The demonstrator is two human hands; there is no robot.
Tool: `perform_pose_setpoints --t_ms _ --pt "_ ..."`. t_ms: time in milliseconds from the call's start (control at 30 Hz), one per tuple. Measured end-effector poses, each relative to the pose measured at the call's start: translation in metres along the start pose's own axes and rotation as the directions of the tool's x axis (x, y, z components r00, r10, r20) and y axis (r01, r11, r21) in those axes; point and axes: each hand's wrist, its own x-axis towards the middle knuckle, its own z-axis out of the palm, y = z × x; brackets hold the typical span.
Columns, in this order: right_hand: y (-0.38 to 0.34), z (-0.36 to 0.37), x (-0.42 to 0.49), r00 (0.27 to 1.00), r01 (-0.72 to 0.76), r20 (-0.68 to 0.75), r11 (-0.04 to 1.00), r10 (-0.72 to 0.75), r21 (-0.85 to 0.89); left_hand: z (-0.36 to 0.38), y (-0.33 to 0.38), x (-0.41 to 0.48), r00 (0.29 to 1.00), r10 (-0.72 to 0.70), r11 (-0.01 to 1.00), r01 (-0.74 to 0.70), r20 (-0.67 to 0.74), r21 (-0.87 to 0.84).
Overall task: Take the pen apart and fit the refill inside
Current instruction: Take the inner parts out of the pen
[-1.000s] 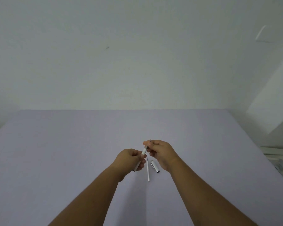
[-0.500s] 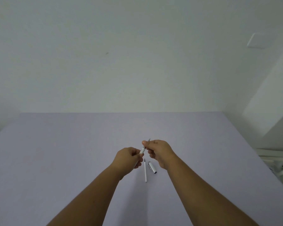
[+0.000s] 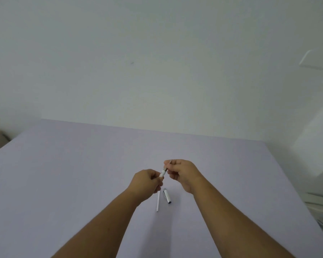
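While both hands, left (image 3: pixel 146 181) and right (image 3: pixel 183 173), pinch the pen barrel (image 3: pixel 163 173), refill (image 3: pixel 158 201) and seemingly its cap (image 3: pixel 167 196) lie on the table (image 3: pixel 63 174).

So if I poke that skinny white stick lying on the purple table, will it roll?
Probably: the thin white refill looks round and smooth, and the flat purple table has nothing beside it to stop it. It is so slim that it likely feels very light and slightly bendy.

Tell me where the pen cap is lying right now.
In the head view the pen cap lies on the purple table, just right of the thin white refill, below and between the two hands.
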Motion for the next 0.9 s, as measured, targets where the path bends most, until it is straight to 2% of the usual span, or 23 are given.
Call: perform_pose_setpoints --t_ms 133,300,467,633,800,900 --pt "0.001 -0.001 0.002 0.998 -0.04 -0.06 0.996 0.036 -0.074 0.005 0.003 -0.004 1.0 0.0 1.0 0.0 -0.024 0.007" --pt "-0.003 0.001 0.002 0.999 -0.01 0.034 1.0 0.009 0.022 0.004 0.002 -0.001 0.999 -0.012 1.0 0.013 -0.032 0.006" --pt "-0.001 0.006 0.008 0.997 -0.036 -0.067 0.997 0.031 -0.072 -0.004 0.002 0.004 1.0 -0.006 1.0 0.006 -0.018 0.01" --pt "-0.005 0.012 0.009 1.0 0.005 -0.003 1.0 -0.005 0.024 -0.014 0.002 0.008 1.0 0.01 0.999 -0.01 0.006 0.045" --pt "-0.002 0.021 0.011 0.994 -0.025 -0.111 0.998 0.017 -0.065 -0.022 -0.002 0.014 0.999 0.033 0.997 -0.034 0.02 0.063" --pt "-0.002 0.022 0.011 0.998 0.006 -0.065 1.0 -0.006 -0.008 -0.023 -0.003 0.018 0.999 0.033 0.997 -0.035 0.03 0.067"
